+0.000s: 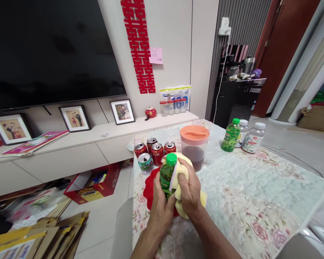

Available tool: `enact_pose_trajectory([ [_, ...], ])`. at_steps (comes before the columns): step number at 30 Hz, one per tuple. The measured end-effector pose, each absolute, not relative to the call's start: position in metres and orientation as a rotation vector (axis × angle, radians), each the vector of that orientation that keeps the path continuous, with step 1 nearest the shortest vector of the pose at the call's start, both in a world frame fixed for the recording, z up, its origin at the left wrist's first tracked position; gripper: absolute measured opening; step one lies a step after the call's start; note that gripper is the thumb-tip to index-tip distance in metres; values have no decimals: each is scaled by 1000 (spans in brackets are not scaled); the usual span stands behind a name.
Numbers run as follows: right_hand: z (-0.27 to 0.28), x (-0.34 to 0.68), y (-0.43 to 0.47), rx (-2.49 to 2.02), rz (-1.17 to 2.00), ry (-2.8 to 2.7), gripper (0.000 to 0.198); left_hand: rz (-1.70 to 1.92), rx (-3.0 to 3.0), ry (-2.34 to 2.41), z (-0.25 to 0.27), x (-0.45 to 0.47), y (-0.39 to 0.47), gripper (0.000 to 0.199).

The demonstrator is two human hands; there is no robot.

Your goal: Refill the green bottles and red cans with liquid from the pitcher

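Observation:
My left hand [162, 203] is wrapped round a green plastic bottle [167, 176] with a bright green cap, upright above a red mat [149, 187]. A pale yellow cloth [182, 172] is bunched in my right hand [191, 190] and pressed against the bottle's right side. Part of the bottle is hidden by my fingers and the cloth. Just beyond stand several red cans [157, 154] and a teal-and-silver can [145, 163]. Behind my right hand is a clear pitcher [193, 153] with an orange lid and dark contents.
At the table's far right stand another green bottle [231, 136] and two white-capped bottles [253, 137]. The table wears a floral cloth [248, 194]. Along the wall a low cabinet [102, 138] carries framed photos and small jars. A red box [94, 183] and flattened cardboard [51, 233] lie on the floor.

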State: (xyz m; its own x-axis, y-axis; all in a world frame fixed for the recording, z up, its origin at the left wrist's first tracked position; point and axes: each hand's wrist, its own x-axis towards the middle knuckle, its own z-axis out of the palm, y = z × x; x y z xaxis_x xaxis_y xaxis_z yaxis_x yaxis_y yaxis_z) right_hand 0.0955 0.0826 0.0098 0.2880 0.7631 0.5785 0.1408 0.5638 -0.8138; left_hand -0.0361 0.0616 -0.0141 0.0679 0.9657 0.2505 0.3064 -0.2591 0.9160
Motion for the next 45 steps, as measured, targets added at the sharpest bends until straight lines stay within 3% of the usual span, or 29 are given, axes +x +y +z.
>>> enact_pose_trajectory([
  [8, 35, 107, 94, -957, 708, -1184, 43, 1333, 1496, 1367, -37, -23, 59, 81],
  [13, 66, 129, 90, -979, 666, -1205, 48, 1408, 1567, 1303, -45, -15, 63, 78],
  [19, 117, 139, 86, -925, 627, -1742, 25, 1432, 1658, 1331, -48, -12, 67, 74],
  [25, 140, 133, 102, -923, 761, -1961, 17, 1471, 1639, 1300, -48, -8, 67, 72],
  [34, 120, 126, 132, -1032, 1226, -1635, 32, 1440, 1620, 1403, -54, -10, 60, 75],
  [41, 66, 129, 114, -1128, 1192, -1340, 47, 1447, 1628, 1389, -42, -8, 64, 79],
  [45, 63, 147, 102, -1156, 1107, -1309, 56, 1432, 1613, 1398, -31, -7, 64, 83],
])
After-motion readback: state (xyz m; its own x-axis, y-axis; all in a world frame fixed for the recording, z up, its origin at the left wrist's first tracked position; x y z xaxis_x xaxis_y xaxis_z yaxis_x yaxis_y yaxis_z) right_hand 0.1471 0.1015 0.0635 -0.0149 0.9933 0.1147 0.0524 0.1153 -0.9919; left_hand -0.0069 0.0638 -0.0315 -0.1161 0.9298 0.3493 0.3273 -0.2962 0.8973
